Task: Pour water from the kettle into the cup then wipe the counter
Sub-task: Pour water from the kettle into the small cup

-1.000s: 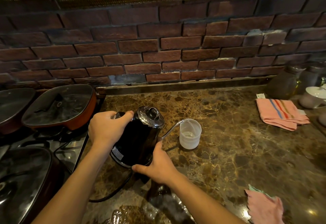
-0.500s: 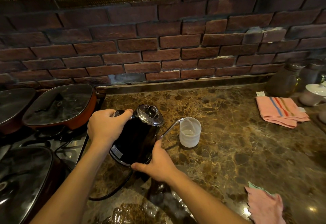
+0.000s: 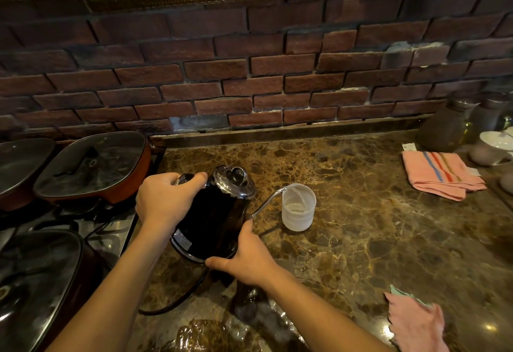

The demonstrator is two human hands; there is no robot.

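Note:
A black kettle [image 3: 215,220] with a chrome lid and a thin gooseneck spout is tilted to the right above the brown marble counter [image 3: 374,240]. My left hand [image 3: 163,199] grips its handle from the left. My right hand [image 3: 245,256] is pressed against the kettle's lower front edge and holds it up. The spout tip reaches over the rim of a translucent white cup [image 3: 298,207], and a thin stream of water runs into it. A little water lies in the cup. A pink cloth [image 3: 416,324] lies crumpled at the front right.
Lidded red pans [image 3: 91,168] sit on the stove at the left. A folded striped pink towel [image 3: 441,174], jars and a white bowl [image 3: 497,143] stand at the back right. A black cord [image 3: 172,303] loops below the kettle. The brick wall closes the back.
The kettle has tipped further toward the cup, and water now streams from the spout into it. Both hands keep their hold.

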